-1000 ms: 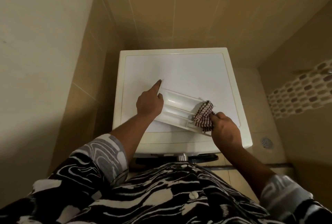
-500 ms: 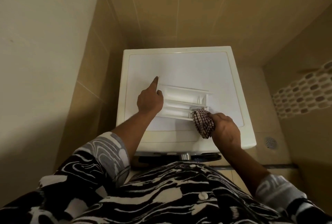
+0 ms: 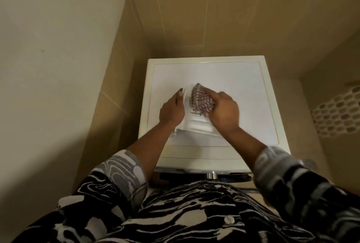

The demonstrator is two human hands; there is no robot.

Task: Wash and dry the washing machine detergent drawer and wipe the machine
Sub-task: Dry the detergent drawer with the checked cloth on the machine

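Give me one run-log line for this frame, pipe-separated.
phase: drying drawer | left hand: holds drawer end | right hand: presses checked cloth onto drawer | drawer: on washing machine top

The washing machine (image 3: 251, 94) stands in a corner, with a tiled wall (image 3: 214, 28) directly behind it and another wall (image 3: 124, 79) close along its left side. The drawer (image 3: 196, 123), left hand (image 3: 171, 110), right hand (image 3: 224, 112) and cloth (image 3: 200, 98) crowd the lid's middle-left. The lid's right half and far strip lie open, and floor (image 3: 300, 125) shows on the right.
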